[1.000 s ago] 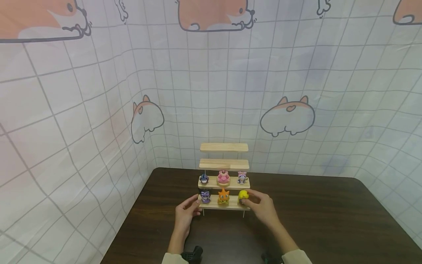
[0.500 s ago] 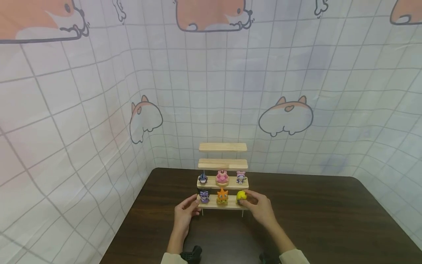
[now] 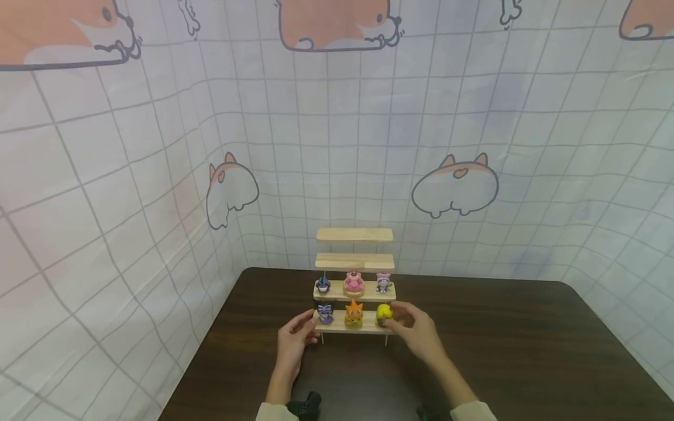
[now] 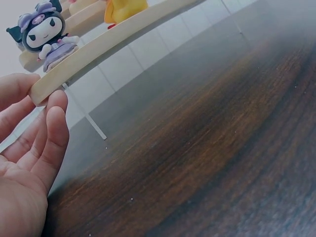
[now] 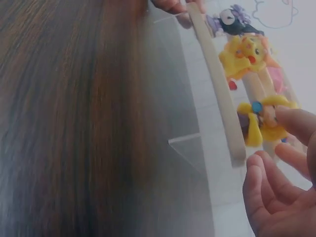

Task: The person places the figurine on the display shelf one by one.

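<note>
A tiered wooden display stand has a row of figurines on its lowest board. My left hand grips that board's left end, thumb on top and fingers beneath, as the left wrist view shows. Beside it stands a black-hooded figurine in a purple dress. An orange-and-yellow figurine occupies the middle. At the right end, a yellow-haired figurine is pinched by my right hand, thumb against its face in the right wrist view. That hand's other fingers are curled near the board's end.
On the second board are a dark blue figurine, a pink one and a lilac one. Two bare boards rise behind. Clear legs support the stand on the dark wooden table. A printed curtain surrounds it.
The head view has shifted slightly, moving everything a little left. Right fingers have loosened a little around the yellow-haired figurine. The left hand keeps its grip on the board.
</note>
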Action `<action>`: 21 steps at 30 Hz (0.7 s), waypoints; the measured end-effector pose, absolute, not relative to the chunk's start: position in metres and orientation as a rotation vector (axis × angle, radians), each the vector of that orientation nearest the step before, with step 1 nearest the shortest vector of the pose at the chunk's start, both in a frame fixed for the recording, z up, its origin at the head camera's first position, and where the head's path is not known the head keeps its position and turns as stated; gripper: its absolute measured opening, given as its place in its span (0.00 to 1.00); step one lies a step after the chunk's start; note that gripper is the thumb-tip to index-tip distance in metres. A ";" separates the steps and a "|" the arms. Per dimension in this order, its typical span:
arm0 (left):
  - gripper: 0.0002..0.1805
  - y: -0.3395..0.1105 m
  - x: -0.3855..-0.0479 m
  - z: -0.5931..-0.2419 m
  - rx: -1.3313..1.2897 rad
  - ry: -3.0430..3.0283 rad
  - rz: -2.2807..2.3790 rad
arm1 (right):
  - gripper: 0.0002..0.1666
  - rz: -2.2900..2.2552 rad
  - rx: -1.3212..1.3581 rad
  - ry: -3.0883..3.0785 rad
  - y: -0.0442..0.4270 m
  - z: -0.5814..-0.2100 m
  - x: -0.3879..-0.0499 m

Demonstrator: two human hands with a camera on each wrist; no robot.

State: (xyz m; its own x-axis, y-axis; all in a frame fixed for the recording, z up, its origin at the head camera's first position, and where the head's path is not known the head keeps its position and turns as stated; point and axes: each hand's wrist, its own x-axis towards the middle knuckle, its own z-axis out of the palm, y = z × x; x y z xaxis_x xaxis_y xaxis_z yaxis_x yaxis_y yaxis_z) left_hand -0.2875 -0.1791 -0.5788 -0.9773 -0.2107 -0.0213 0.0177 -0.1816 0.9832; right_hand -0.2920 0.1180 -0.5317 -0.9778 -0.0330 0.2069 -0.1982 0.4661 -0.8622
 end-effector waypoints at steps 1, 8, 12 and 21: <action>0.23 -0.180 -0.287 -0.579 0.224 -1.907 -2.291 | 0.26 1.534 0.200 -2.550 0.120 -0.532 -0.291; 0.22 -0.184 -0.284 -0.583 0.259 -1.902 -2.264 | 0.27 1.552 0.197 -2.601 0.144 -0.537 -0.280; 0.21 -0.186 -0.282 -0.581 0.289 -1.906 -2.217 | 0.28 1.564 0.237 -2.611 0.162 -0.539 -0.276; 0.15 -0.207 -0.271 -0.552 0.254 -2.210 -1.748 | 0.27 1.437 0.275 -2.658 0.199 -0.533 -0.273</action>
State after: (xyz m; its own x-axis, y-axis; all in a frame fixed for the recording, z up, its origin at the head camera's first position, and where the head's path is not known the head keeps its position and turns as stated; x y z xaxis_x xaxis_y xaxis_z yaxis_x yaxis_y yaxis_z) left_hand -0.2706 -0.2068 -0.5517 -0.9360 -0.3264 0.1318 0.0531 0.2393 0.9695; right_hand -0.2728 0.1989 -0.5333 -0.9779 -0.1072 0.1795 -0.2089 0.5361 -0.8179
